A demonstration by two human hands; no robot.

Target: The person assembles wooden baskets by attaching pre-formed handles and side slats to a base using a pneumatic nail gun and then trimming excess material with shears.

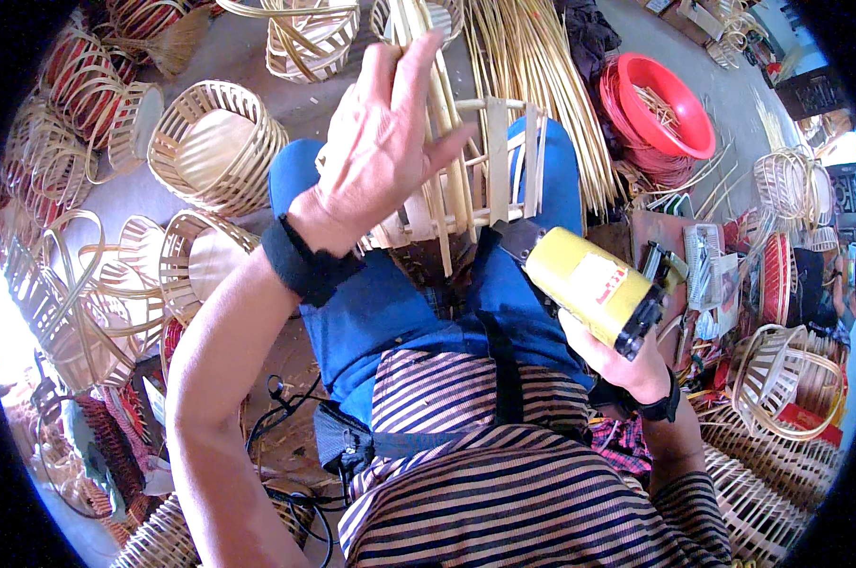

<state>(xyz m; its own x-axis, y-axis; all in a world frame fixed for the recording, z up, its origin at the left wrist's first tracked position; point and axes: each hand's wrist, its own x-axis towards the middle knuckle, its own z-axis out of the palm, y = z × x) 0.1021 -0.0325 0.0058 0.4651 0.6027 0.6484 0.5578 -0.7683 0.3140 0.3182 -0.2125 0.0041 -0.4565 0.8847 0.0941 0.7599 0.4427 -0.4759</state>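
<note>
The grey floor [231, 47] is visible toward eleven and two o'clock; strong white light [4, 327] shines at nine, a smaller bright patch [848, 148] between two and three.

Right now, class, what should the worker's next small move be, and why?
Perhaps close the left hand on the slatted basket to steady it: the hand's fingers are extended, while the right hand holds the yellow tool, its nose near the basket's edge.

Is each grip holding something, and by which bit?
The right grip holds the yellow tool from underneath, the exact spot hidden. The left grip is spread open, apparently holding nothing.
</note>
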